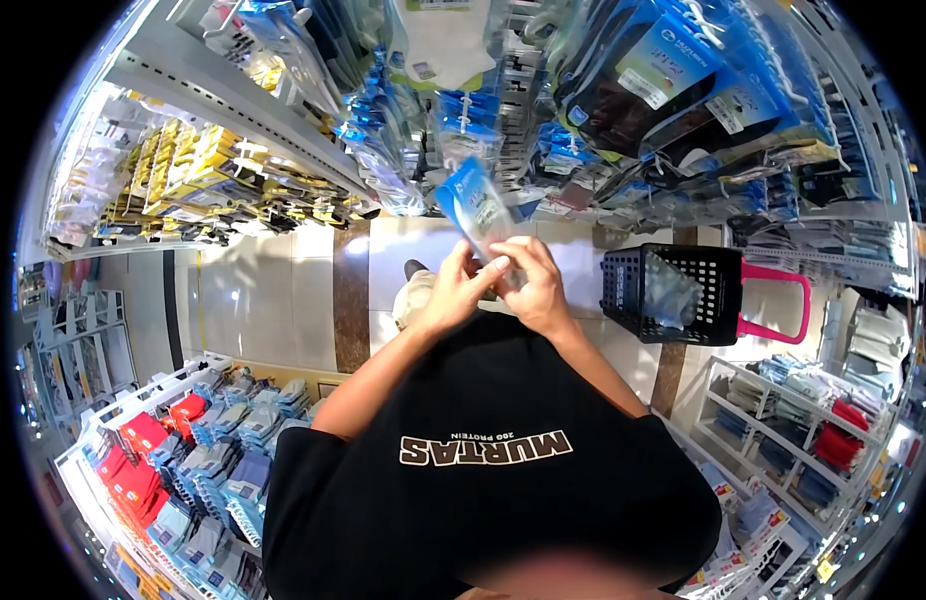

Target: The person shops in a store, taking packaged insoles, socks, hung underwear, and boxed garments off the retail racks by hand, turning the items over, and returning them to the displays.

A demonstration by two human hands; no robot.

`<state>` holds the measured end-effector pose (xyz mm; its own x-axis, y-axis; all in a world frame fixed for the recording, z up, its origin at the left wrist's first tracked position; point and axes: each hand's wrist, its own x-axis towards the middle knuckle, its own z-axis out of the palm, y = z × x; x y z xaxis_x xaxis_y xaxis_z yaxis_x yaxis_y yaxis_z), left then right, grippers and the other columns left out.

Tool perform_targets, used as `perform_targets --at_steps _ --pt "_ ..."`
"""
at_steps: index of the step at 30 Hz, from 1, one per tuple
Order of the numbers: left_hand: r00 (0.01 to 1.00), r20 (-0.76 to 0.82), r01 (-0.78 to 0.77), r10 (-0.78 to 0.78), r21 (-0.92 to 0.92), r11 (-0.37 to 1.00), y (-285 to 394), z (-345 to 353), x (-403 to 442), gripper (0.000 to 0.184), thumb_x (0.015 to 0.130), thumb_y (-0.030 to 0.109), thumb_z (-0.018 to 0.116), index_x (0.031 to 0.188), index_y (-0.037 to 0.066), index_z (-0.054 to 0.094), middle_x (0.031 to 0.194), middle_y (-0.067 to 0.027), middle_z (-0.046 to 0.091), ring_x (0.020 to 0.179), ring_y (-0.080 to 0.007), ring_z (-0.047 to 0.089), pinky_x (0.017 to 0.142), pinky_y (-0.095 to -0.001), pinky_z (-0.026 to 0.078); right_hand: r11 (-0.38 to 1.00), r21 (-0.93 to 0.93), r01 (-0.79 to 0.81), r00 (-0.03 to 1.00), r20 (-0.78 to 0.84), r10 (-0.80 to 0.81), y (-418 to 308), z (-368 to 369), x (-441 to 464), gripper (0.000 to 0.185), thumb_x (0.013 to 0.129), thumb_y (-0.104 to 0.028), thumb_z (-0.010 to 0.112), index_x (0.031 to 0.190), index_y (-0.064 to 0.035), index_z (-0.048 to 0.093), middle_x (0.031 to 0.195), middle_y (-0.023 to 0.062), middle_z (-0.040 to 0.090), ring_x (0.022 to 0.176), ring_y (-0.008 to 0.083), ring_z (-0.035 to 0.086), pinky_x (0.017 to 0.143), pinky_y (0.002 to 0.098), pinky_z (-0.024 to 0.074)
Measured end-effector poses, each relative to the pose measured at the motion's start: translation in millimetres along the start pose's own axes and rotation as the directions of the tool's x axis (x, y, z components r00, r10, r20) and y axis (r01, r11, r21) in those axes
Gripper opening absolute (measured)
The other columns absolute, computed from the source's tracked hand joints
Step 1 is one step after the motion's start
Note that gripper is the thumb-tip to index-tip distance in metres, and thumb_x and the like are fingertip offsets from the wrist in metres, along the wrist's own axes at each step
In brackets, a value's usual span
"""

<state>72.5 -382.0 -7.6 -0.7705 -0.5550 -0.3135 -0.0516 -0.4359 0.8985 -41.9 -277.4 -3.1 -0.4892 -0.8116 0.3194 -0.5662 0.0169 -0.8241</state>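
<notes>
A clear plastic packet with a blue header (467, 192) and a white label is held in front of my chest, tilted and slightly blurred. It looks like a pack of socks, though its contents are hard to make out. My left hand (457, 288) pinches the packet's lower end from the left. On the other side, my right hand (534, 281) has its fingers closed on the same lower end, close against the left hand. Packs with similar blue headers hang on the rack just beyond.
A black shopping basket (725, 290) with a pink handle (807, 300) stands on the tiled floor to my right, with clear plastic packaging (671, 290) inside. Yellow-carded packs (198, 170) hang at left. Low shelves of folded goods (223, 450) flank me behind.
</notes>
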Motion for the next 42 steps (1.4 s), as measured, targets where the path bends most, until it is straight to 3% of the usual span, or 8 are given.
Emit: perform_targets --at_steps 8,12,16,21,29,33,37,42 --pt "0.997 -0.031 -0.066 0.065 -0.031 0.997 -5.7 -14.7 8.5 0.029 0.098 0.022 0.059 0.117 0.000 0.061 0.104 -0.0018 0.067 0.092 -0.0072 0.057 0.081 -0.0253 0.045 0.960 0.197 -0.197 0.959 -0.167 0.231 20.3 -23.1 4.4 0.020 0.085 -0.004 0.072 0.103 0.0022 0.066 0.091 0.0048 0.062 0.076 0.0084 0.058 0.067 0.0218 0.0476" --pt "0.994 0.095 -0.057 0.060 -0.034 0.998 -0.2 -20.8 10.0 0.031 0.097 0.019 0.059 0.121 -0.001 0.059 0.115 -0.0057 0.066 0.102 -0.0111 0.058 0.090 -0.0272 0.045 0.617 0.656 -0.434 0.883 0.175 0.436 31.8 -27.6 20.5 0.025 0.087 -0.008 0.071 0.107 0.0041 0.064 0.096 0.0058 0.065 0.080 0.0097 0.061 0.070 0.0233 0.0488" --pt "0.993 0.117 -0.028 0.024 0.033 0.999 3.0 -29.4 8.1 0.032 0.096 0.016 0.060 0.123 -0.001 0.057 0.116 -0.0070 0.065 0.104 -0.0122 0.059 0.091 -0.0284 0.046 0.647 0.606 -0.463 0.886 0.286 0.366 28.1 -26.8 41.2 0.019 0.089 -0.008 0.069 0.103 0.0031 0.063 0.094 0.0055 0.067 0.083 0.0091 0.061 0.073 0.0235 0.0490" --pt "0.956 -0.208 -0.180 0.206 0.138 0.974 -1.4 -37.0 6.0 0.031 0.097 0.022 0.058 0.118 -0.002 0.059 0.108 -0.0105 0.064 0.092 -0.0163 0.062 0.079 -0.0299 0.049 0.742 0.651 -0.163 0.966 -0.049 0.255 7.1 -28.6 112.4 0.017 0.088 -0.014 0.072 0.095 -0.0003 0.065 0.084 -0.0007 0.065 0.073 0.0048 0.055 0.067 0.0210 0.0455" --pt "0.994 -0.089 -0.066 0.069 0.044 0.997 -23.8 -38.8 -12.6 0.027 0.097 0.020 0.059 0.114 -0.002 0.059 0.101 -0.0100 0.068 0.086 -0.0145 0.065 0.075 -0.0275 0.051 0.691 0.684 0.234 0.958 -0.284 -0.043 -47.8 -25.1 215.3 0.024 0.089 -0.009 0.071 0.109 0.0017 0.063 0.094 0.0051 0.068 0.081 0.0077 0.060 0.075 0.0207 0.0465" --pt "0.996 -0.081 -0.027 0.028 0.022 0.999 -20.6 -38.6 -18.2 0.027 0.097 0.021 0.061 0.112 -0.002 0.060 0.098 -0.0087 0.068 0.083 -0.0124 0.065 0.074 -0.0261 0.050 0.888 0.389 0.245 0.940 -0.320 -0.120 -46.1 -15.6 224.3 0.027 0.087 -0.015 0.074 0.106 0.0020 0.064 0.083 0.0024 0.068 0.074 0.0067 0.059 0.068 0.0215 0.0471" --pt "0.996 -0.088 -0.025 0.028 0.032 0.999 -24.6 -40.0 -19.3 0.027 0.096 0.021 0.061 0.111 -0.001 0.061 0.097 -0.0086 0.068 0.082 -0.0119 0.064 0.073 -0.0256 0.050 0.861 0.440 0.253 0.931 -0.352 -0.094 -33.9 -8.0 217.2 0.030 0.086 -0.014 0.074 0.110 0.0006 0.064 0.085 0.0033 0.069 0.075 0.0083 0.060 0.069 0.0231 0.0490" --pt "1.000 -0.022 0.005 -0.004 0.042 0.999 -27.8 -30.9 -14.6 0.028 0.097 0.023 0.060 0.110 -0.002 0.062 0.096 -0.0086 0.068 0.081 -0.0118 0.064 0.073 -0.0255 0.050 0.947 0.138 0.290 0.894 -0.393 -0.216 -52.3 -36.6 179.6 0.031 0.088 -0.007 0.069 0.117 0.0015 0.061 0.105 0.0086 0.064 0.094 0.0137 0.062 0.082 0.0274 0.0520"
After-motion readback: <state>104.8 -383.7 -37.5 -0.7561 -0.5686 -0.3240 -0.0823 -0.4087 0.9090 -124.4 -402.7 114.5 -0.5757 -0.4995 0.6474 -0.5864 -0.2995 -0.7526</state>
